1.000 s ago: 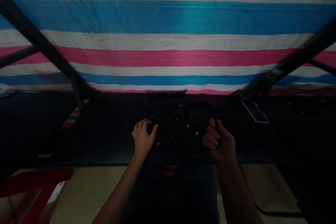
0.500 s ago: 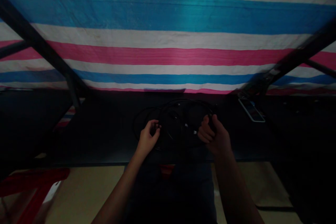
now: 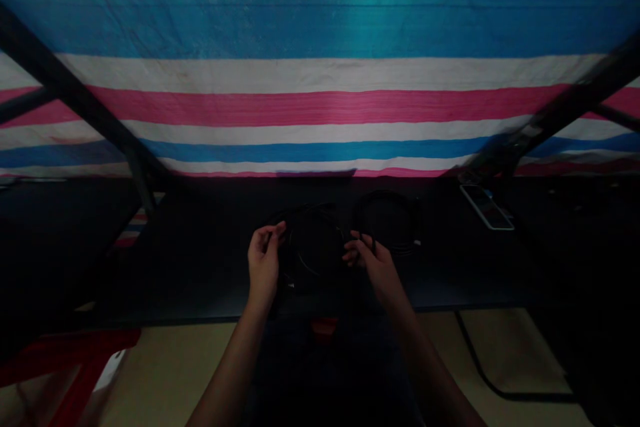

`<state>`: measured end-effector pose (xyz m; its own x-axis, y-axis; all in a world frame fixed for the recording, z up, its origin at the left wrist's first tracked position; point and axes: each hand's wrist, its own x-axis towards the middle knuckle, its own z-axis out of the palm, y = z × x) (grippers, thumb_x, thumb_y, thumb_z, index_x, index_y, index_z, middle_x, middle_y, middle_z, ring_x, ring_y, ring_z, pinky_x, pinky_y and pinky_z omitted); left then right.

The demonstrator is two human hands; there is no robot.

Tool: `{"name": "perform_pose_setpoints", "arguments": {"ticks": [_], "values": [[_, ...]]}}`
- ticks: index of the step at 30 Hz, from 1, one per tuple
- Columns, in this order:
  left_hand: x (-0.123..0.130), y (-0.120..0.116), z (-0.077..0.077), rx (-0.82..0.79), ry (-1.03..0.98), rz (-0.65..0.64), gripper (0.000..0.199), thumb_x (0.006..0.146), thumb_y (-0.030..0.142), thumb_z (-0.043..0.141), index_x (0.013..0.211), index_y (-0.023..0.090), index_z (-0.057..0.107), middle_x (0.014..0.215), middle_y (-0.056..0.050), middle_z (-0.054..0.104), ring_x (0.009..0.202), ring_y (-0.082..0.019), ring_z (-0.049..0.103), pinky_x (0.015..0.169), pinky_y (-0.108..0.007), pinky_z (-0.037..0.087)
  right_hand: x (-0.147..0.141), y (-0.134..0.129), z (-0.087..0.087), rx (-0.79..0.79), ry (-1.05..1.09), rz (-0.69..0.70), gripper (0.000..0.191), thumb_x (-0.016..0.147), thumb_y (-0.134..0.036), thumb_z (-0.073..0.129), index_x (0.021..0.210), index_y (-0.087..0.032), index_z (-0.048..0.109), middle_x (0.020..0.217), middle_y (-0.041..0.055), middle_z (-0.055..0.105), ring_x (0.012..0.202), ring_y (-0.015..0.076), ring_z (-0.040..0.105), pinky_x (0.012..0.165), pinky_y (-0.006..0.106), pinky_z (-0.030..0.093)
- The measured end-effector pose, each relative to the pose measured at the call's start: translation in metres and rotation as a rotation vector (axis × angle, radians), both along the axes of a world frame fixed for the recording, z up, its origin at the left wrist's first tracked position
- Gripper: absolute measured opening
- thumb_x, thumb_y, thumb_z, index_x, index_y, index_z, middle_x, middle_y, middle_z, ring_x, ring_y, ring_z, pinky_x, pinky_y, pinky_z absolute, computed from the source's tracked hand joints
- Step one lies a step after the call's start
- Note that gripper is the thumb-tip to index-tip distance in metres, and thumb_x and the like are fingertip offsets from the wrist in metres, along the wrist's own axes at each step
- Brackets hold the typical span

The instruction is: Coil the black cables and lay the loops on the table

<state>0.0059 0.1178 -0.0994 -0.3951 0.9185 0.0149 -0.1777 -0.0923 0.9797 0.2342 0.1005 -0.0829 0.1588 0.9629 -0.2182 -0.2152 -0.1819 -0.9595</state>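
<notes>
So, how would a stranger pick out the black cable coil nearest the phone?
Below the plastic sheet striped white, blue and pink lies the black tabletop. On it, left of the pale-rimmed phone, find the round coil of black cable just beyond the right hand. Unlike the black cable loops between that hand and the left hand, it sits farther right, nearest the phone.

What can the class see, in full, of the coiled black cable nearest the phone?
The black cable lies wound in a ring on the dark table, left of the phone. It looks thin and plastic-sheathed, with a small pale piece, perhaps a plug, at its near right edge. The right hand overlaps its near left side in view; dimness hides whether they touch.
</notes>
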Motion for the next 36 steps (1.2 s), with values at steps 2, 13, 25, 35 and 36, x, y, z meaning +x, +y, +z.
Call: {"name": "perform_pose_setpoints", "arguments": {"ticks": [2,13,25,35,36], "values": [[0.000,0.002,0.008,0.031,0.006,0.003,0.022,0.091,0.036,0.066,0.106,0.020,0.061,0.121,-0.011,0.072,0.109,-0.021,0.071,0.091,-0.033,0.055,-0.003,-0.001,-0.009,0.002,-0.093,-0.078,0.055,0.078,-0.054,0.076,0.121,-0.021,0.069,0.122,0.0129,0.071,0.098,0.0273,0.071,0.069,0.038,0.059],[0.004,0.007,0.024,0.024,0.227,-0.075,0.033,0.092,0.035,0.062,0.121,0.018,0.063,0.119,-0.013,0.074,0.099,-0.023,0.074,0.092,-0.042,0.058,-0.015,0.008,0.029,0.220,-0.219,0.071,0.032,0.083,-0.047,0.074,0.106,-0.024,0.077,0.128,0.0113,0.070,0.120,0.0310,0.064,0.104,0.050,0.048],[-0.019,0.008,-0.016,0.000,0.367,-0.006,0.023,0.087,0.024,0.063,0.110,0.021,0.066,0.110,-0.009,0.073,0.108,-0.025,0.069,0.102,-0.047,0.052,-0.024,0.018,0.112,0.500,0.042,0.188,0.034,0.097,-0.052,0.056,0.104,-0.023,0.071,0.064,-0.0007,0.063,0.050,0.0125,0.054,0.047,0.028,0.038],[-0.016,0.003,-0.006,-0.031,0.158,-0.031,0.026,0.084,0.028,0.067,0.107,0.018,0.060,0.097,-0.007,0.072,0.074,-0.015,0.070,0.073,-0.030,0.057,0.001,0.018,0.175,0.911,0.048,-0.018,0.029,0.102,-0.042,0.053,0.101,-0.022,0.073,0.048,-0.0053,0.051,0.035,0.0097,0.036,0.039,0.026,0.028],[-0.014,0.002,-0.003,-0.028,0.136,-0.029,0.027,0.085,0.030,0.067,0.108,0.018,0.058,0.098,-0.007,0.072,0.074,-0.015,0.070,0.070,-0.029,0.056,0.005,0.017,0.181,0.959,0.040,-0.027,0.028,0.102,-0.041,0.053,0.100,-0.021,0.073,0.047,-0.0055,0.052,0.033,0.0100,0.036,0.038,0.027,0.029]]}}
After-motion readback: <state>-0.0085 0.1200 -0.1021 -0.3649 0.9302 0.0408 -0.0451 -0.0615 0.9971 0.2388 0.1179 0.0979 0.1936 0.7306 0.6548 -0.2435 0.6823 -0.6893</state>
